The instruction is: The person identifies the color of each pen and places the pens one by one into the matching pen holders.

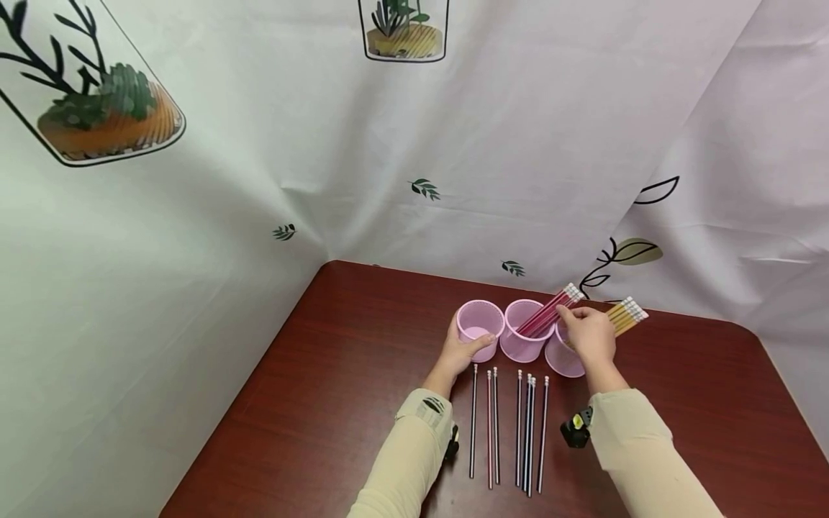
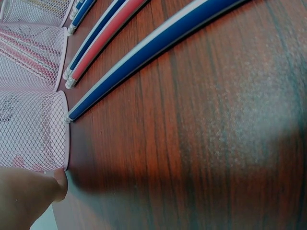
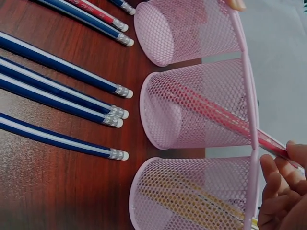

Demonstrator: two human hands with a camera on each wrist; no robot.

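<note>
Three pink mesh pencil cups stand in a row touching or nearly so. My left hand (image 1: 456,354) grips the left cup (image 1: 480,314), thumb across its front; no pencils show in it. Several red pencils (image 1: 545,316) lean to the right in the middle cup (image 1: 520,351), eraser ends up. My right hand (image 1: 592,335) pinches a red pencil (image 3: 272,144) near its upper end, above the rim. The right cup (image 1: 562,362), partly hidden behind that hand, contains several yellow pencils (image 1: 625,316) that lean out to the right.
Several blue pencils (image 1: 519,424) with white stripes and one red pencil (image 1: 490,432) lie side by side before the cups, erasers towards them. All stand on a dark red-brown table (image 1: 311,403). A patterned white cloth (image 1: 388,237) hangs behind and to the left.
</note>
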